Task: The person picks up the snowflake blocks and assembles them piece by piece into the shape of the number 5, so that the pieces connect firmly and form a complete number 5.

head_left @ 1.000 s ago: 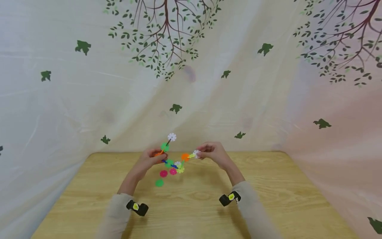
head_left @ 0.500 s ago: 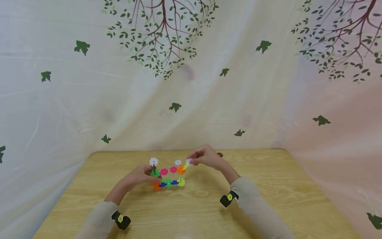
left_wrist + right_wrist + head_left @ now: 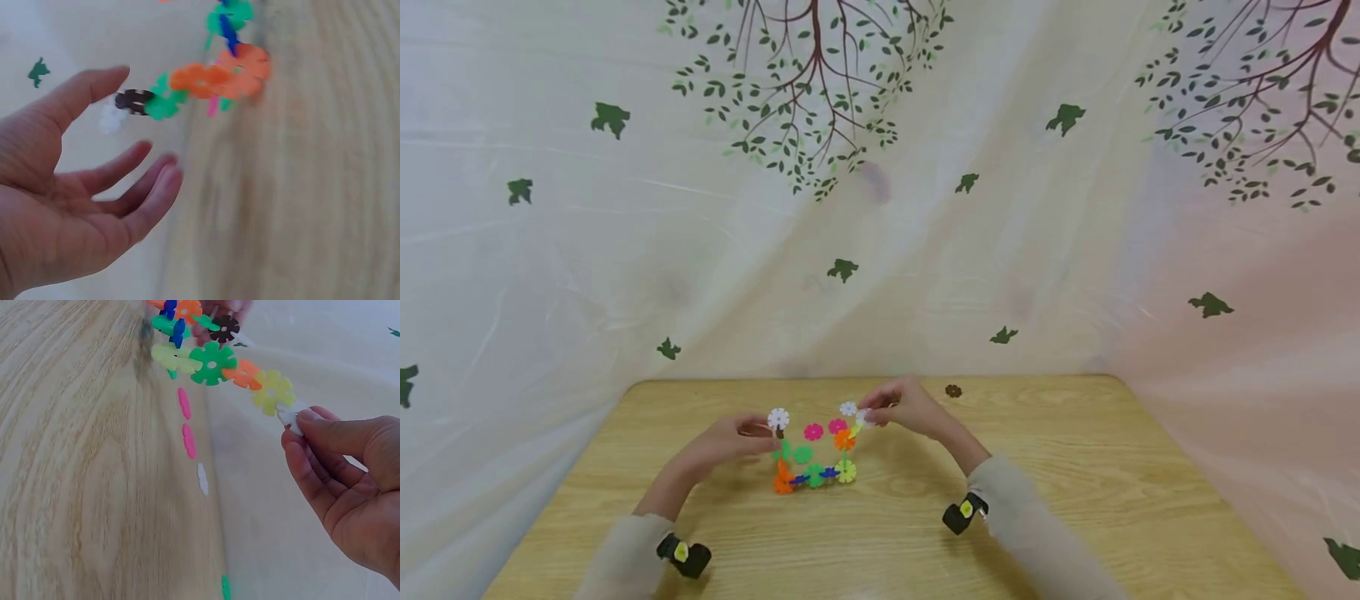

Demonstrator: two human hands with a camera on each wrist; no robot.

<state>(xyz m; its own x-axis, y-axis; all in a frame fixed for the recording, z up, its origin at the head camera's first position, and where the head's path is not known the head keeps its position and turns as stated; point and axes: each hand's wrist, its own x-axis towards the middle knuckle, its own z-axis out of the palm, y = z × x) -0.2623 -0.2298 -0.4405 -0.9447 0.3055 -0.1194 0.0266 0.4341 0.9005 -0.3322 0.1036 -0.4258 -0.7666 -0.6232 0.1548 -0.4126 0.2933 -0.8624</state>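
Observation:
A chain of flower-shaped plastic discs [image 3: 846, 472] bends in a U on the table, its two ends raised. My right hand [image 3: 910, 408] pinches the white disc [image 3: 289, 419] at the right end between thumb and fingers; yellow, orange and green discs [image 3: 212, 364] follow it. At the chain's left end, a white disc [image 3: 778, 418] tops a brown one [image 3: 134, 102]. My left hand [image 3: 94, 187] is beside that end, thumb and fingers spread apart with nothing gripped. Orange discs [image 3: 783, 479] form the lower left corner, and blue and green ones the bottom run.
Behind the chain lie loose discs: two pink [image 3: 813, 432], a green [image 3: 802, 454] and a white [image 3: 847, 408]. A brown disc [image 3: 953, 390] lies farther right near the table's back edge. A leaf-patterned cloth [image 3: 925, 275] hangs behind the wooden table [image 3: 880, 542].
The chain has come down from the air to the table and shifted left. My left hand has let go of it. My right hand moved left and still pinches the white disc.

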